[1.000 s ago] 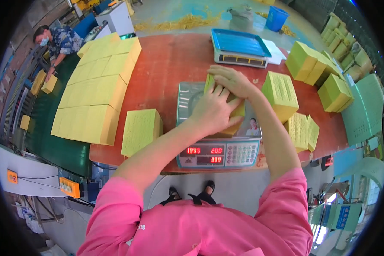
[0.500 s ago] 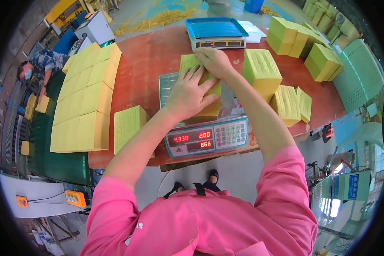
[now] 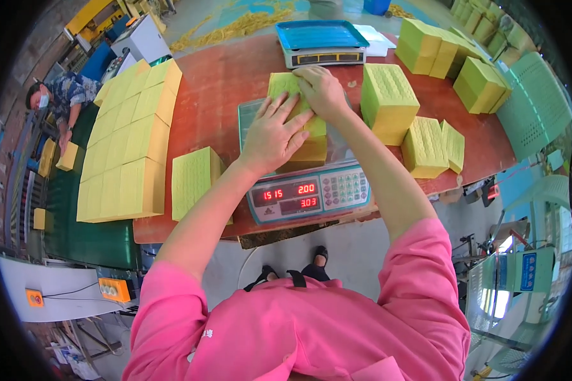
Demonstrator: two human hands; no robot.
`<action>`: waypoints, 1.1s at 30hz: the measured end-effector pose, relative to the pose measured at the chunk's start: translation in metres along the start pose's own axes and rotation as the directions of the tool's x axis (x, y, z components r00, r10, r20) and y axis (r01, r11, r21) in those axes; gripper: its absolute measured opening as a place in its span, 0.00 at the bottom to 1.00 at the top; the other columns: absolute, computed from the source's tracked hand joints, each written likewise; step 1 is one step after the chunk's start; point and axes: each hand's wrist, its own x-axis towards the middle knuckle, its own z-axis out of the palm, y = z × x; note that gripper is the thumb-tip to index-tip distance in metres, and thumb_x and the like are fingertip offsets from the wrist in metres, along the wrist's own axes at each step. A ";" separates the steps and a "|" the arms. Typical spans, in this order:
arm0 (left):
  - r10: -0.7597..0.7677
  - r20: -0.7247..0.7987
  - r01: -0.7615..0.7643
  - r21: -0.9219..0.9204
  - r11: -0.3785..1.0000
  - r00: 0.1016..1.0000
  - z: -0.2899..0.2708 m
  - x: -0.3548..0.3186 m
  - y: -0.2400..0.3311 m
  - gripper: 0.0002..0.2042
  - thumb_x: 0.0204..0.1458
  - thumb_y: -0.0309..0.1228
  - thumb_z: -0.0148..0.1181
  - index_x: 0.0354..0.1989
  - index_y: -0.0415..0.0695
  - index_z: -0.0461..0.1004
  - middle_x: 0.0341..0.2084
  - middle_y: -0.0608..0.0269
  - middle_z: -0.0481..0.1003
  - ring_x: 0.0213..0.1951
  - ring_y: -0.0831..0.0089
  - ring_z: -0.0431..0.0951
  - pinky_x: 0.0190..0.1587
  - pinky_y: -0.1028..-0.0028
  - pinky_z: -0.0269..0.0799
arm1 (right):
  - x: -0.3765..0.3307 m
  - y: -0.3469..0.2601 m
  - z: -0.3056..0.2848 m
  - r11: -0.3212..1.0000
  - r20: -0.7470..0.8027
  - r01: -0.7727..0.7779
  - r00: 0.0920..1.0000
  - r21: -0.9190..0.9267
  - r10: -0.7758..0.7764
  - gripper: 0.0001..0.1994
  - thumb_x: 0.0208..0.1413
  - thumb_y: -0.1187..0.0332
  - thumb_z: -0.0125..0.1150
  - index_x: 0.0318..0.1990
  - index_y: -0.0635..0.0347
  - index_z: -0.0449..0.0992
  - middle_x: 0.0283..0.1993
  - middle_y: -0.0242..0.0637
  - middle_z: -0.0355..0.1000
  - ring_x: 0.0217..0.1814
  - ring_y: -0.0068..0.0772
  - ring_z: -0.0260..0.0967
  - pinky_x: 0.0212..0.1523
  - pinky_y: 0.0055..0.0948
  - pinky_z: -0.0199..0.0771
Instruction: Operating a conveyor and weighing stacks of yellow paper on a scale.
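A stack of yellow embossed paper (image 3: 311, 145) stands on the pan of a digital scale (image 3: 279, 204) with lit red figures. My left hand (image 3: 278, 129) lies on top of the stack, its fingers spread, the thumb along the near right side. Over the stack's far right part rests my right hand (image 3: 321, 93), its fingers stretched leftward across the top and not wrapped round it. Both palms face down, and they hide much of the stack's top.
Another scale with a blue tray (image 3: 321, 35) stands behind. Yellow paper blocks sit right (image 3: 389, 101) and left (image 3: 194, 181) of my scale. Rows of blocks (image 3: 124, 149) line a green conveyor (image 3: 89, 244). At far left, a co-worker's hand (image 3: 65, 140) touches a block.
The scale's lit weight and price figures have dropped. Both my hands stay on the paper stack, with a slight shift of my left fingers. The whole view has moved a little.
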 end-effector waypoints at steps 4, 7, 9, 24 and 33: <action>-0.002 0.019 0.002 0.032 0.999 1.000 -0.002 0.004 0.001 0.21 0.61 0.40 0.51 0.63 0.54 0.69 0.64 0.48 0.63 0.66 0.47 0.59 0.69 0.50 0.50 | 0.000 0.003 -0.005 0.997 -0.002 0.026 1.000 -0.067 -0.026 0.17 0.60 0.62 0.53 0.51 0.59 0.77 0.55 0.46 0.73 0.61 0.48 0.68 0.61 0.41 0.67; -0.022 0.053 0.021 0.013 1.000 0.998 0.001 0.007 0.002 0.23 0.61 0.41 0.51 0.64 0.50 0.66 0.65 0.45 0.61 0.67 0.46 0.57 0.69 0.52 0.49 | -0.004 0.014 -0.009 0.976 -0.158 -0.197 0.965 0.088 0.209 0.22 0.62 0.57 0.53 0.58 0.60 0.72 0.63 0.49 0.67 0.66 0.47 0.64 0.64 0.37 0.63; -0.197 -0.168 0.177 -0.130 0.976 0.966 0.001 -0.001 -0.004 0.28 0.61 0.45 0.51 0.66 0.43 0.62 0.64 0.41 0.61 0.66 0.46 0.59 0.68 0.53 0.52 | -0.008 -0.005 -0.020 0.879 -0.021 -0.333 0.932 0.341 0.361 0.28 0.64 0.52 0.52 0.65 0.62 0.65 0.68 0.48 0.63 0.70 0.44 0.60 0.67 0.34 0.58; -0.755 0.375 0.489 -0.868 -0.082 0.539 0.008 0.001 0.011 0.37 0.64 0.49 0.45 0.69 0.29 0.48 0.70 0.40 0.51 0.72 0.57 0.50 0.71 0.66 0.45 | -0.045 -0.014 -0.011 0.603 0.104 -0.531 0.795 0.596 0.597 0.31 0.65 0.51 0.49 0.67 0.65 0.61 0.69 0.51 0.60 0.71 0.44 0.57 0.68 0.33 0.54; -0.901 -0.161 0.620 -0.676 0.398 0.403 -0.086 -0.169 -0.052 0.34 0.60 0.40 0.57 0.68 0.31 0.53 0.69 0.42 0.54 0.71 0.58 0.52 0.71 0.64 0.47 | -0.114 -0.157 -0.049 0.828 0.014 -0.223 0.968 0.514 0.251 0.20 0.63 0.74 0.51 0.62 0.68 0.66 0.60 0.45 0.70 0.62 0.35 0.67 0.61 0.33 0.66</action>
